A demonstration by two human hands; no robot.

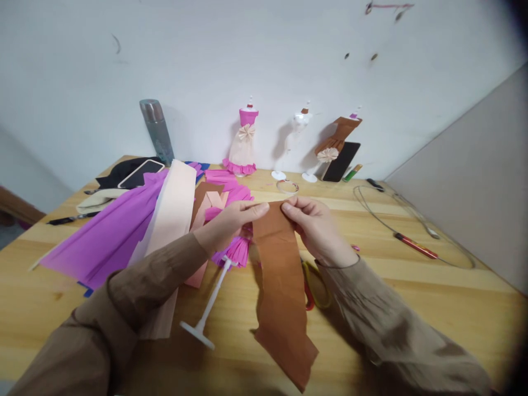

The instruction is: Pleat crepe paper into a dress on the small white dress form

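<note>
A strip of brown crepe paper [282, 275] hangs down from both hands above the table. My left hand [233, 220] pinches its upper left corner between thumb and fingers. At the upper right corner, my right hand [315, 225] pinches the same edge. Behind the paper and my left hand lies a small white mannequin stand [212, 297] on its side, with a pink pleated skirt [236, 252] at its upper end. Scissors with red and yellow handles [322, 283] lie partly hidden behind the strip, beside my right wrist.
Purple crepe paper [111, 236] and cream paper [177, 192] spread over the left side. Three small mannequins stand along the wall, including one in a pink and cream dress [243, 137]. A bottle [157, 129] stands back left; a cable [371, 214] and red-handled tool [416, 246] lie right.
</note>
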